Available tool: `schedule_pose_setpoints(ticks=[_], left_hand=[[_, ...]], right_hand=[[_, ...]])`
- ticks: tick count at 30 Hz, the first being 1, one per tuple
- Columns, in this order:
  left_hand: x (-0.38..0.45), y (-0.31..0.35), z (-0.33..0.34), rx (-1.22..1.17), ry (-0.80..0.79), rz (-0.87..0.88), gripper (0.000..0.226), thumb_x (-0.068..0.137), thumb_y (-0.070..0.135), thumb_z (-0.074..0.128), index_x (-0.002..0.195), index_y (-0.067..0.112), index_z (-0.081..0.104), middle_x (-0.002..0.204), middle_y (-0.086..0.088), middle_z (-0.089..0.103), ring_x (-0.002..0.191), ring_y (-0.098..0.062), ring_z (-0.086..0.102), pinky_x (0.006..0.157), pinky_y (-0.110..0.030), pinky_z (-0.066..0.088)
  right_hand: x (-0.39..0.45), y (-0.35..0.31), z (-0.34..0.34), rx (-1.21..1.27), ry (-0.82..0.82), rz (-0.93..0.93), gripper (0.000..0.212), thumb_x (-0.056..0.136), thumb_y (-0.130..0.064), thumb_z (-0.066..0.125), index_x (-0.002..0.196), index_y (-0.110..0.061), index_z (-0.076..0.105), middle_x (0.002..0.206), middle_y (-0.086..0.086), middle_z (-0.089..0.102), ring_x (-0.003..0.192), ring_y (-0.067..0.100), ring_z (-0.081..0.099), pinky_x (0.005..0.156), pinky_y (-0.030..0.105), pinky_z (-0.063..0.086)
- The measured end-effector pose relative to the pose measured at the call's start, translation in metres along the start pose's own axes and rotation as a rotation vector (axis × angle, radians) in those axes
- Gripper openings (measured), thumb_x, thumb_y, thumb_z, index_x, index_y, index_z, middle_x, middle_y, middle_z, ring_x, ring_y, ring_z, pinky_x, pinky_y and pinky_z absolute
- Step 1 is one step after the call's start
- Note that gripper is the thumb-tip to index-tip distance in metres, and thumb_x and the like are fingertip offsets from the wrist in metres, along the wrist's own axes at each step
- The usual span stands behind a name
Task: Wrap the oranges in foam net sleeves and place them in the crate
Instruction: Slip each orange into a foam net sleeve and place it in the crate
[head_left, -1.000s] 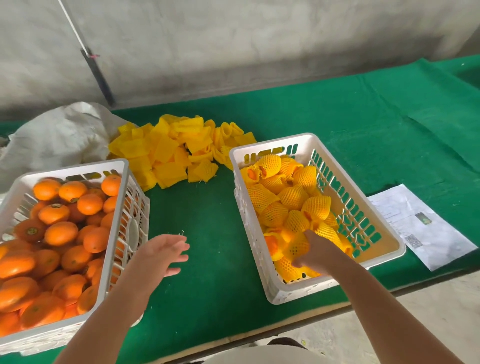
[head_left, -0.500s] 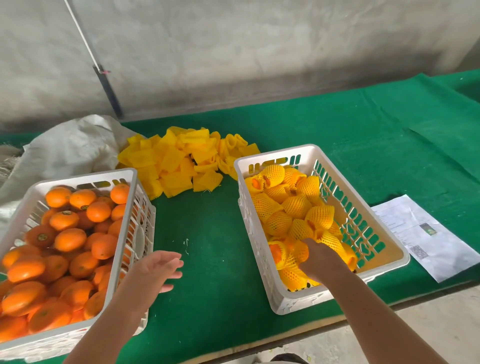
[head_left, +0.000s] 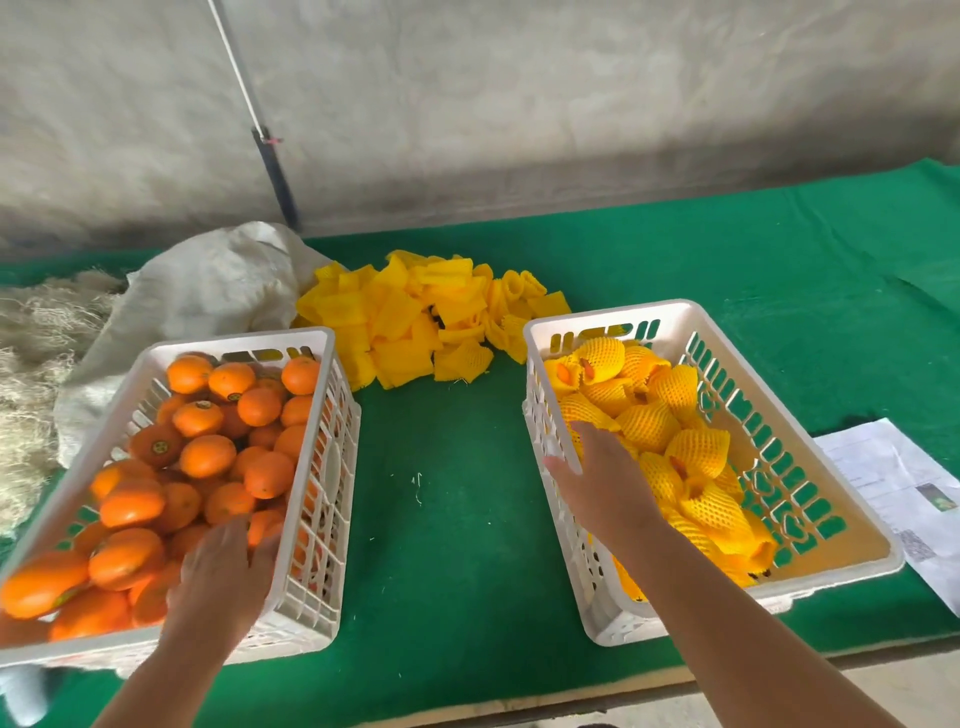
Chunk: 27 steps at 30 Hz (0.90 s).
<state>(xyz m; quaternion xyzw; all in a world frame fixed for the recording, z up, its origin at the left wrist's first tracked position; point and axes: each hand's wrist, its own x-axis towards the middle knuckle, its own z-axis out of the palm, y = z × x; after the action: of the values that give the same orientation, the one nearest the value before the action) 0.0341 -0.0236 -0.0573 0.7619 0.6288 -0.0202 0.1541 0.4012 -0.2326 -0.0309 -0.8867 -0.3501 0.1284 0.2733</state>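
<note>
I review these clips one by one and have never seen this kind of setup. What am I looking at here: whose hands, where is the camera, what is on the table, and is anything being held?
There is no machine here. A person works with bare hands, and the single camera sits on their head, looking down and forward.

On the green cloth table stand two white crates. The left crate holds bare oranges; the right crate holds wrapped oranges in yellow foam net. Between the crates, further back, lies a pile of empty foam net sleeves. A white sack lies behind the left crate and a printed paper lies at the right.

The left hand reaches over the bare oranges, fingers spread. The right hand hovers open over the right crate's near-left side. Neither visibly holds anything.
</note>
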Motion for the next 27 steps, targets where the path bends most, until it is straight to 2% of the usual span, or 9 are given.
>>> schedule_pose_setpoints(ticks=[2,4,8,12,15,18,21,23,27], left_hand=[[-0.001,-0.006,0.007,0.046,-0.042,-0.008,0.056,0.104,0.064,0.026,0.133,0.028,0.058,0.133,-0.004,0.064,0.126,-0.031,0.058,0.1,-0.057,0.053],[0.0,-0.006,0.009,0.044,-0.04,0.014,0.048,0.107,0.059,0.026,0.127,0.035,0.063,0.127,0.003,0.066,0.121,-0.024,0.061,0.099,-0.053,0.054],[0.004,-0.005,0.007,0.073,-0.06,0.03,0.03,0.107,0.046,0.044,0.09,0.032,0.064,0.091,0.012,0.064,0.087,-0.009,0.061,0.081,-0.038,0.059],[0.011,-0.018,0.001,0.057,0.019,0.066,0.026,0.1,0.049,0.061,0.081,0.032,0.058,0.086,0.014,0.058,0.085,-0.011,0.06,0.08,-0.037,0.061],[0.012,-0.035,-0.009,0.124,0.058,0.106,0.033,0.096,0.064,0.059,0.087,0.032,0.06,0.095,0.017,0.061,0.1,-0.015,0.06,0.09,-0.039,0.056],[0.013,-0.051,-0.014,0.152,0.058,0.072,0.031,0.102,0.062,0.05,0.113,0.036,0.063,0.119,0.013,0.064,0.124,-0.019,0.056,0.101,-0.044,0.05],[0.018,-0.065,-0.018,0.121,-0.047,0.004,0.025,0.104,0.048,0.047,0.117,0.033,0.061,0.118,0.006,0.063,0.123,-0.024,0.055,0.096,-0.044,0.051],[0.021,-0.07,-0.022,0.081,-0.094,-0.031,0.019,0.1,0.037,0.051,0.116,0.034,0.062,0.115,0.006,0.062,0.119,-0.024,0.055,0.094,-0.043,0.052],[0.024,-0.07,-0.025,0.096,-0.156,-0.026,0.036,0.088,0.012,0.054,0.121,0.026,0.059,0.115,-0.002,0.054,0.119,-0.026,0.053,0.098,-0.041,0.052]], right_hand=[[0.01,-0.014,0.014,0.004,-0.027,-0.03,0.064,0.101,-0.051,0.063,0.156,-0.024,0.043,0.155,0.002,0.051,0.144,0.025,0.047,0.115,0.04,0.044],[0.019,-0.024,0.027,-0.032,-0.052,-0.028,0.067,0.102,-0.051,0.063,0.159,-0.025,0.038,0.163,0.003,0.041,0.152,0.027,0.037,0.121,0.042,0.037],[0.037,-0.035,0.041,-0.123,-0.063,-0.029,0.069,0.101,-0.049,0.063,0.16,-0.024,0.037,0.173,0.006,0.023,0.16,0.031,0.019,0.126,0.044,0.026],[0.057,-0.036,0.043,-0.114,-0.036,-0.05,0.065,0.101,-0.038,0.068,0.157,-0.018,0.043,0.172,0.008,0.024,0.16,0.03,0.018,0.126,0.045,0.026],[0.067,-0.036,0.047,-0.104,-0.013,-0.067,0.059,0.099,-0.03,0.071,0.152,-0.014,0.048,0.167,0.009,0.03,0.157,0.031,0.026,0.123,0.047,0.034],[0.071,-0.039,0.053,-0.083,0.049,-0.053,0.055,0.096,-0.029,0.074,0.145,-0.015,0.055,0.16,0.005,0.033,0.143,0.037,0.046,0.105,0.049,0.054],[0.075,-0.039,0.057,-0.093,0.108,-0.04,0.052,0.095,-0.033,0.076,0.142,-0.017,0.059,0.156,-0.001,0.034,0.123,0.039,0.062,0.086,0.05,0.061],[0.078,-0.036,0.061,-0.12,0.13,-0.056,0.05,0.094,-0.035,0.076,0.139,-0.017,0.061,0.154,0.0,0.036,0.121,0.04,0.063,0.085,0.052,0.062],[0.079,-0.035,0.065,-0.124,0.148,-0.048,0.047,0.094,-0.042,0.075,0.134,-0.02,0.063,0.152,0.003,0.039,0.123,0.041,0.062,0.087,0.054,0.061]])
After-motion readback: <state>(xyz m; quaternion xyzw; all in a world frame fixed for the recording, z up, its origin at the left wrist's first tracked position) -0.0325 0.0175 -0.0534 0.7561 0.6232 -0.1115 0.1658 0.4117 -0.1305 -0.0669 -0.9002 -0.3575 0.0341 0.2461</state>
